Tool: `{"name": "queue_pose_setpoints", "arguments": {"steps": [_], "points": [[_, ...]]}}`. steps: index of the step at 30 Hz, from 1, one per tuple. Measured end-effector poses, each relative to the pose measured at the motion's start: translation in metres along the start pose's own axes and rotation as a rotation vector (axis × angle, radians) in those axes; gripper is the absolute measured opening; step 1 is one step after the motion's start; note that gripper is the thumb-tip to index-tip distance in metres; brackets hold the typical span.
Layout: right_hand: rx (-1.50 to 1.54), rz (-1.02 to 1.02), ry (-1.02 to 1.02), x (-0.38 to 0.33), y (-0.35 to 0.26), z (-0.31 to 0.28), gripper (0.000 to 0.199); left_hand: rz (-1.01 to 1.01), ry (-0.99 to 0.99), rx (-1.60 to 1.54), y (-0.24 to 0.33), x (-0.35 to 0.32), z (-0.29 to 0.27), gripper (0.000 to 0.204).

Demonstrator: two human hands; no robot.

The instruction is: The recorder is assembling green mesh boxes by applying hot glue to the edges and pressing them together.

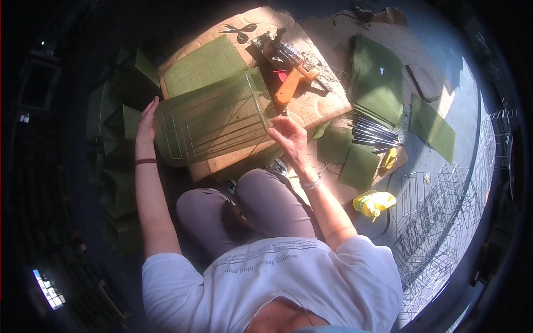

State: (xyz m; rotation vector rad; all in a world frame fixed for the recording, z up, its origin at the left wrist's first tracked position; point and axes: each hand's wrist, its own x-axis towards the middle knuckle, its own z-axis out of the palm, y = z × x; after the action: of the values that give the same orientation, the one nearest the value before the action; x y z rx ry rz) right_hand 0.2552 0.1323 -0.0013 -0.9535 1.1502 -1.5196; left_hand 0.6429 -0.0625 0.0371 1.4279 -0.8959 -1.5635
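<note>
Between my hands, over the cardboard-topped work surface, is a see-through, green-tinted panel with thin straight lines across it. My left hand presses along its left edge, fingers straight and together. At the right edge, my right hand grips the panel between thumb and bent fingers. A flat green felt sheet lies just beyond the panel. Right of that sheet rests an orange-handled glue gun. Black scissors lie near the far edge of the surface.
To the right lie stacked green felt sheets, a bundle of thin dark rods and a yellow object. Wire frames stand further right. Folded green pieces are piled at my left.
</note>
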Motion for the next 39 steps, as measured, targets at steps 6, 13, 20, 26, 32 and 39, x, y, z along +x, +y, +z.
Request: {"name": "queue_pose_setpoints", "arguments": {"steps": [6,13,20,26,32,39], "points": [[-0.015,0.005,0.02,-0.004,0.017,-0.005,0.017,0.069,0.081,0.063,-0.011,-0.019,0.004,0.054],[-0.039,-0.037,0.03,-0.002,0.02,-0.011,0.011,0.006,0.081,-0.042,-0.012,-0.02,0.016,0.042],[0.006,-0.087,-0.026,-0.002,0.022,-0.009,0.012,0.034,-0.013,-0.049,-0.005,-0.007,-0.001,0.038],[0.029,-0.081,-0.047,-0.001,0.02,-0.01,0.013,0.043,-0.015,-0.082,-0.003,-0.004,0.003,0.036],[0.063,0.012,0.003,0.002,0.017,-0.014,0.015,0.12,0.108,0.046,-0.007,-0.013,0.003,0.032],[-0.006,-0.035,-0.051,0.015,-0.012,-0.003,0.016,0.12,0.078,-0.064,-0.006,-0.076,-0.002,0.046]]}}
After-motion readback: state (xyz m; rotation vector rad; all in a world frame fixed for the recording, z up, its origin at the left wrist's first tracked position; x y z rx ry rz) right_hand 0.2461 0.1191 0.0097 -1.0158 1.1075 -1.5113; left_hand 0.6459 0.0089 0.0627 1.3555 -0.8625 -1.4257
